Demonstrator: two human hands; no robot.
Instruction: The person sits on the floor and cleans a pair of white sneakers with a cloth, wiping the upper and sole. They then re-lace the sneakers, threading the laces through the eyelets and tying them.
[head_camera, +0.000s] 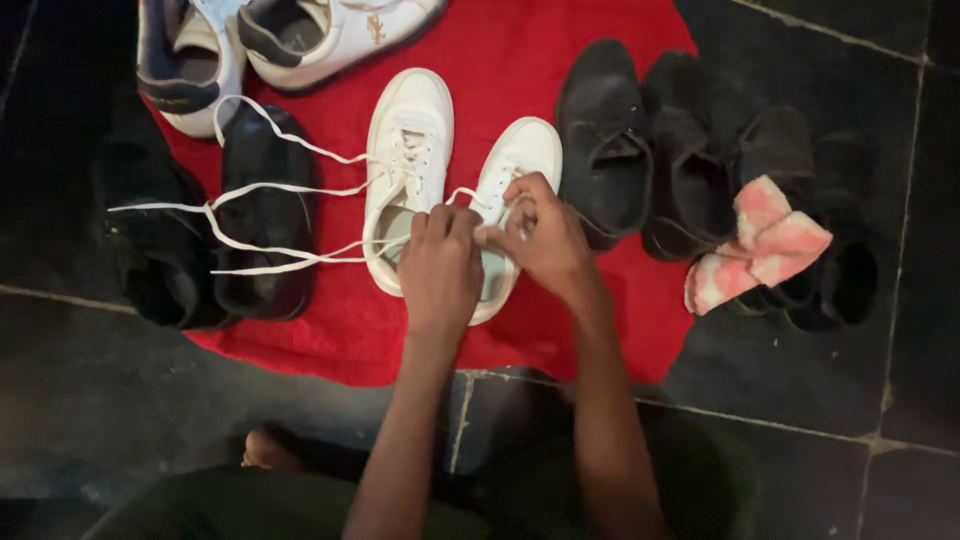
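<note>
Two white sneakers lie toes away from me on a red cloth (520, 60). The left white sneaker (410, 140) has long white laces (270, 190) trailing out to the left over black shoes. Both hands work at the tongue of the right white sneaker (525, 150). My left hand (440, 265) is closed over that shoe's opening and pinches its lace. My right hand (545, 235) pinches the lace near the eyelets, fingers touching those of the left hand.
A pair of black shoes (210, 230) sits at the left, and several black shoes (650, 160) at the right. A pink and white cloth (765, 245) lies on the rightmost black shoes. Two white and navy sneakers (260, 40) are at the top. Dark tiled floor (850, 420) surrounds the cloth.
</note>
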